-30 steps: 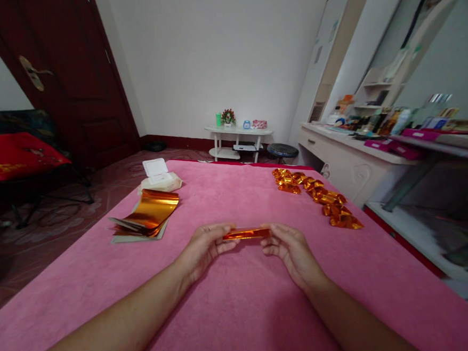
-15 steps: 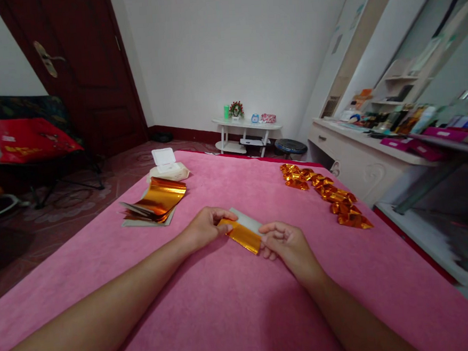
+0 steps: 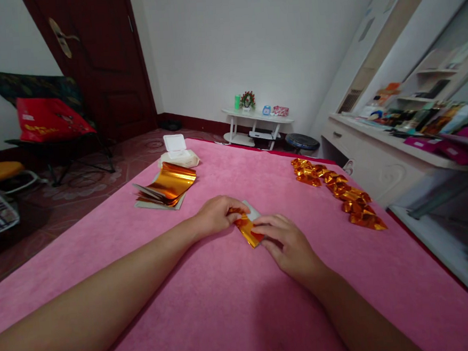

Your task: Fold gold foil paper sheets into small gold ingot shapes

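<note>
A small folded piece of gold foil paper (image 3: 249,229) with a white underside lies on the pink cloth (image 3: 211,305) at the middle of the table. My left hand (image 3: 216,215) grips its far left end with curled fingers. My right hand (image 3: 287,244) presses and pinches its near right end, fingers bent over it. The two hands nearly touch over the paper, and much of it is hidden beneath them.
A stack of gold foil sheets (image 3: 166,185) lies at the left, with an open white wipes pack (image 3: 178,153) behind it. A row of folded gold pieces (image 3: 339,192) runs along the right side. A white dresser (image 3: 372,155) stands beyond the right edge.
The gold strip held level between both hands has been laid on the cloth and folded shorter. The hands have come closer together. The view has swung to the left.
</note>
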